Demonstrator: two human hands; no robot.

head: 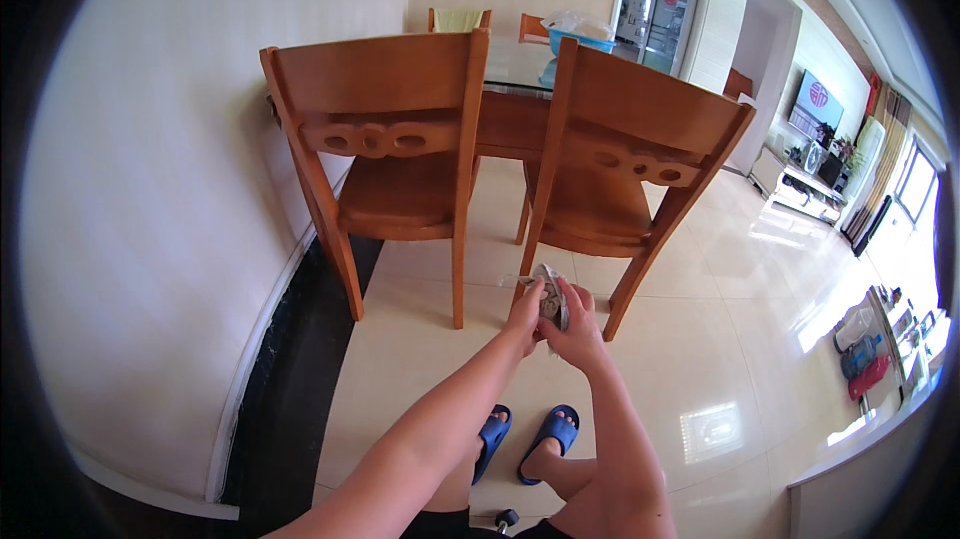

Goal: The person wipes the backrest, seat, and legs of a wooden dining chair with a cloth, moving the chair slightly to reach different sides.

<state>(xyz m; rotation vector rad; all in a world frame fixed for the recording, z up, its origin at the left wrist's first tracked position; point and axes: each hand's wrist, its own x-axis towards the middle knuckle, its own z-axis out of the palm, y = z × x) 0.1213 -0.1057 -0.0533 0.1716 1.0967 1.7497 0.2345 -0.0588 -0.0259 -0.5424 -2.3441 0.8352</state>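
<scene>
My left hand (527,317) and my right hand (576,325) are together in front of me, both closed around a small crumpled, greyish patterned bundle (551,299). It looks like cloth or thin plastic; its exact kind is unclear. A thin pale strand or edge sticks out to its left. Beyond my hands stand two wooden chairs, the left chair (375,73) and the right chair (645,103), with their backs towards me. The bundle appears in front of the right chair's left rear leg.
Behind the chairs is a glass-topped table (517,66) with a blue basin (581,42) covered by clear plastic. A wall (150,201) runs along the left. Blue slippers (551,438) are on my feet. At the right lie a water bottle (860,357) and a red object (870,378).
</scene>
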